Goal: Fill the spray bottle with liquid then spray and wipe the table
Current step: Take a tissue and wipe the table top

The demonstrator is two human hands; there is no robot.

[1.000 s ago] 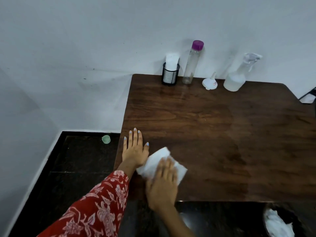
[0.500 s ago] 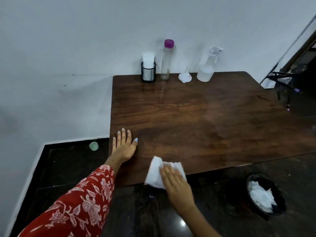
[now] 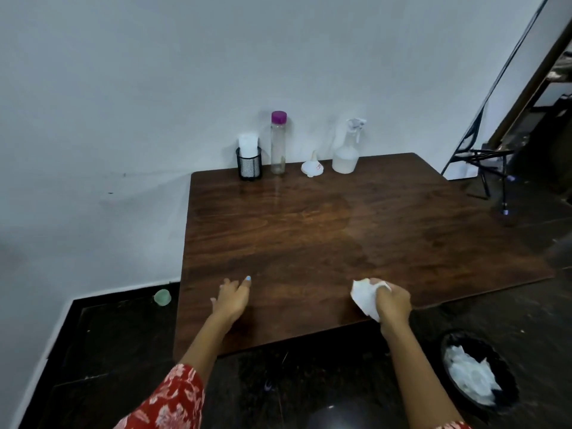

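Tissue [image 3: 365, 297]: soft, light, limp; bunched in right hand [image 3: 392, 303] near counter [image 3: 309, 227] front edge.
Best held crumpled; left hand [image 3: 232, 297] laid loose, holding nothing.

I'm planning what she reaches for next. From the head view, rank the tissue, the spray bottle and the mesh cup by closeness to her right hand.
1. Tissue: crumpled in the right hand, near the table's front edge.
2. Spray bottle: far edge by the wall, roughly straight ahead of that hand.
3. Mesh cup: far edge too, but off to the left, so farthest.
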